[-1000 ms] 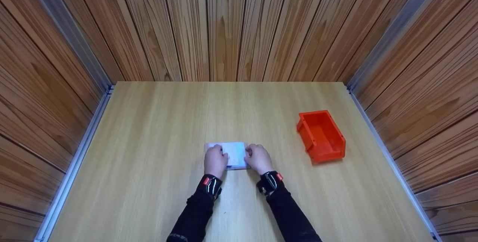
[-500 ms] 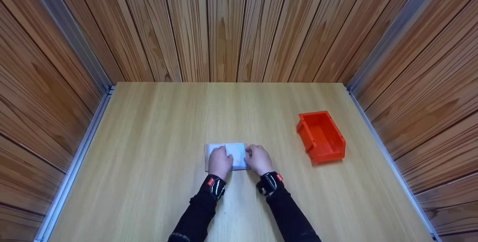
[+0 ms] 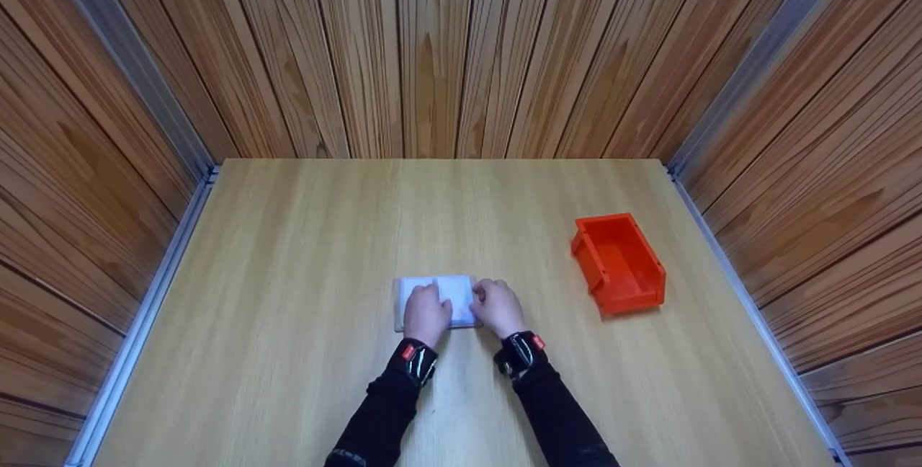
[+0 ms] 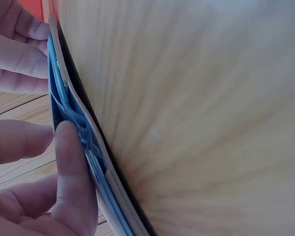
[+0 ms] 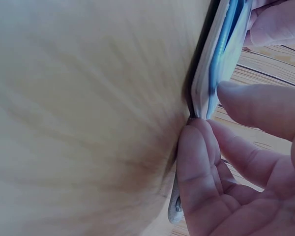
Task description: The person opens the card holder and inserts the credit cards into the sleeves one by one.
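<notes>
Folded cloth [image 3: 452, 292] under both hands [image 3: 461, 312]

Wooden table [image 3: 302, 251] bears a flat white packet [image 3: 441, 291] and orange bin [image 3: 619, 262]

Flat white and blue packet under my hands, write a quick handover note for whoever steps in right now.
Left hand: lies on the left part of the packet, fingers pressing its blue top layer.
Right hand: at the packet's right edge, thumb and fingers pinching it.
Packet: flat on the wooden table, near the front middle; thin white and blue layers, contents not readable.
Orange bin: to the right of the hands, apart from them; looks empty.
Done: packet is down and held by both hands.
Left: nothing is in the bin; what follows cannot be told.
</notes>
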A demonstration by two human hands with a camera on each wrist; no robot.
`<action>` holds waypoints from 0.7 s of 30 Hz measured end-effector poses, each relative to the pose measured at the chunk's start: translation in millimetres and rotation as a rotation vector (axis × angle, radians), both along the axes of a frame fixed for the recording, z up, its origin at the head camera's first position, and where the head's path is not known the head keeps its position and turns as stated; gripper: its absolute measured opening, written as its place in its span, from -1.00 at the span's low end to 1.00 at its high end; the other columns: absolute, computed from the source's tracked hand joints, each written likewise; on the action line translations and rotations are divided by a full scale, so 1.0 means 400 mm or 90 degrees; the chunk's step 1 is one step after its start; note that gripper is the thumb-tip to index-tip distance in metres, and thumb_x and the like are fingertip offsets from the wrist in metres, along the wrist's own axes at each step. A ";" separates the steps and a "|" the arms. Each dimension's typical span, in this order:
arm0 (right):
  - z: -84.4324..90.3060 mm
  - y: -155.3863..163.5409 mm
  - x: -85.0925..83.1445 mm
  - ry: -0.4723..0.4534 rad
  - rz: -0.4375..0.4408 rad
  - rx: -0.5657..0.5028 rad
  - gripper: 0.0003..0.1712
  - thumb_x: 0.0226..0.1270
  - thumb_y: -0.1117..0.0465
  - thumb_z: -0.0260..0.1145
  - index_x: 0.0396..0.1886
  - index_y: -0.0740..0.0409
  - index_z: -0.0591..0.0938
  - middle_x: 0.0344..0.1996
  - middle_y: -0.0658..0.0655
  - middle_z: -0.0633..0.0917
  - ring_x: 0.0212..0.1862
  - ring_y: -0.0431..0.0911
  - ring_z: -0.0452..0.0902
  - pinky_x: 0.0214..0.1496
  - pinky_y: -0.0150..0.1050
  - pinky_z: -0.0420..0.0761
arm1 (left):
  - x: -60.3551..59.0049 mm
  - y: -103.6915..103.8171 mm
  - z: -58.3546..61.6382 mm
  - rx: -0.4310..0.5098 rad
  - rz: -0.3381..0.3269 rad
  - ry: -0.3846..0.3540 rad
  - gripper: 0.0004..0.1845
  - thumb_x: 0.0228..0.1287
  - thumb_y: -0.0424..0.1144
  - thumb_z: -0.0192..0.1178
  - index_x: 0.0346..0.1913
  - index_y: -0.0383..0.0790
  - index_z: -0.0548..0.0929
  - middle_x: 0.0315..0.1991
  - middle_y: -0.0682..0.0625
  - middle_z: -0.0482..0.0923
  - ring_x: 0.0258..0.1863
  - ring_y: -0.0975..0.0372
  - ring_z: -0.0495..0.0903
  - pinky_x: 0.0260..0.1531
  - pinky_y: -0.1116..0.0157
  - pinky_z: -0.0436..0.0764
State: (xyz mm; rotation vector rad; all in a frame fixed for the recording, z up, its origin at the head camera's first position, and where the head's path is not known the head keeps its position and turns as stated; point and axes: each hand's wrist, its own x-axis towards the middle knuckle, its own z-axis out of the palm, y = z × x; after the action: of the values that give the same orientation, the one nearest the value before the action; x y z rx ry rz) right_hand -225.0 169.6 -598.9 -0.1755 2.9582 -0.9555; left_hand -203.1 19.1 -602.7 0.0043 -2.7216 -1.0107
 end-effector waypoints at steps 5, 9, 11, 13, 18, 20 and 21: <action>0.000 0.000 0.000 -0.002 0.000 -0.002 -0.67 0.12 0.36 0.39 -0.08 0.35 0.66 -0.37 0.10 0.55 -0.26 0.01 0.48 -0.15 -0.08 0.51 | -0.001 -0.002 -0.005 -0.007 -0.005 0.004 -0.80 0.07 -0.35 0.37 -0.38 -0.48 0.64 -0.49 -0.22 0.54 -0.40 -0.10 0.57 -0.34 0.00 0.52; -0.002 0.000 0.001 0.001 0.003 -0.005 -0.69 0.13 0.36 0.39 -0.09 0.34 0.66 -0.37 0.11 0.56 -0.27 0.00 0.49 -0.15 -0.08 0.51 | -0.001 -0.005 -0.007 -0.004 -0.006 0.008 -0.81 0.06 -0.34 0.37 -0.48 -0.42 0.61 -0.53 -0.20 0.53 -0.44 -0.09 0.57 -0.37 0.00 0.51; -0.002 0.001 0.001 0.009 0.007 -0.003 -0.70 0.13 0.36 0.38 -0.11 0.34 0.66 -0.38 0.11 0.56 -0.28 0.00 0.49 -0.16 -0.08 0.51 | -0.002 -0.008 -0.006 -0.002 -0.009 0.009 -0.81 0.06 -0.34 0.37 -0.51 -0.39 0.59 -0.54 -0.19 0.53 -0.46 -0.08 0.57 -0.39 0.01 0.51; -0.003 0.002 0.002 0.016 0.008 -0.003 -0.71 0.12 0.37 0.39 -0.12 0.34 0.67 -0.39 0.10 0.55 -0.28 0.00 0.49 -0.17 -0.08 0.51 | -0.002 -0.010 -0.005 -0.002 -0.011 0.008 -0.80 0.06 -0.34 0.37 -0.54 -0.36 0.57 -0.55 -0.17 0.53 -0.46 -0.07 0.57 -0.40 0.02 0.50; -0.003 0.003 0.001 0.034 0.020 0.008 -0.71 0.10 0.36 0.40 -0.15 0.35 0.67 -0.40 0.10 0.57 -0.27 0.02 0.50 -0.16 -0.07 0.52 | -0.001 -0.012 0.000 -0.007 -0.013 0.009 -0.76 0.06 -0.34 0.36 -0.60 -0.30 0.52 -0.58 -0.15 0.52 -0.46 -0.07 0.57 -0.41 0.02 0.49; -0.001 0.003 0.001 0.029 0.020 0.007 -0.71 0.10 0.36 0.40 -0.14 0.35 0.67 -0.39 0.11 0.57 -0.26 0.02 0.51 -0.15 -0.07 0.52 | 0.000 -0.012 0.004 -0.003 -0.015 0.007 -0.75 0.07 -0.34 0.35 -0.62 -0.28 0.50 -0.59 -0.15 0.51 -0.46 -0.08 0.57 -0.41 0.01 0.49; 0.000 0.003 0.001 0.024 0.018 0.004 -0.71 0.11 0.35 0.40 -0.14 0.35 0.67 -0.39 0.11 0.58 -0.25 0.02 0.51 -0.14 -0.07 0.52 | 0.000 -0.013 0.005 0.001 -0.016 0.004 -0.75 0.07 -0.34 0.35 -0.61 -0.28 0.50 -0.59 -0.13 0.51 -0.47 -0.07 0.56 -0.41 0.01 0.49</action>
State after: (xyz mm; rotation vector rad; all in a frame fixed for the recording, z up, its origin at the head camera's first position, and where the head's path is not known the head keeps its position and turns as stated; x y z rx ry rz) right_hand -224.7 171.0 -598.8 -0.2376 2.9847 -0.9497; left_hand -202.9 14.0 -600.9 -0.0331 -2.7225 -1.0183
